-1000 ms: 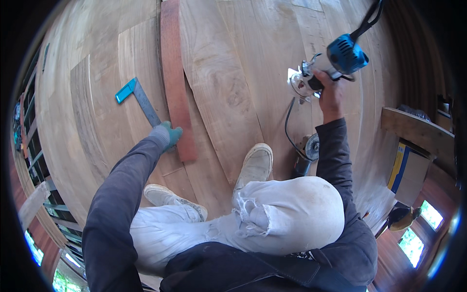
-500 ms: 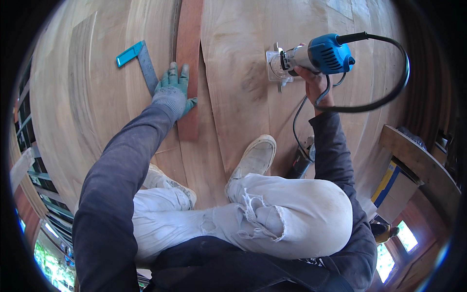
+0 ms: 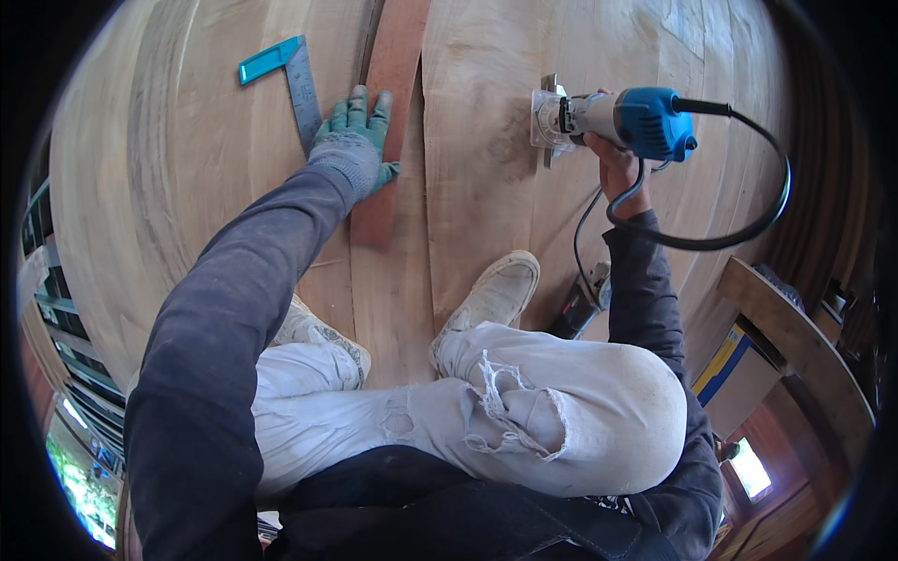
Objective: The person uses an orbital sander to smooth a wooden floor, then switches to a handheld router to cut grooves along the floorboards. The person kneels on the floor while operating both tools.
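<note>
My left hand (image 3: 352, 140), in a grey and green work glove, lies with fingers extended on a reddish-brown wood strip (image 3: 398, 56). The strip runs away from me over the pale boards, its near end blurred. Beside the glove is a try square (image 3: 301, 89) with a turquoise stock and steel blade; the blade's near end meets the hand. My bare right hand (image 3: 619, 173) is wrapped round a trim router (image 3: 645, 122) with a blue motor top, silver body and clear base. The router is held on its side, base facing left. Its bit cannot be made out.
A black power cord (image 3: 772, 210) loops from the router on the right. An angle grinder (image 3: 582, 301) lies by my right shoe (image 3: 500, 280). Farther right stand a wooden plank (image 3: 804, 327) and a cardboard box (image 3: 739, 379). Dark slats (image 3: 70, 351) line the left edge.
The view has shifted a little. The router has come slightly nearer, still in my right hand. My left hand stays on the wood strip, and both appear slightly farther away.
</note>
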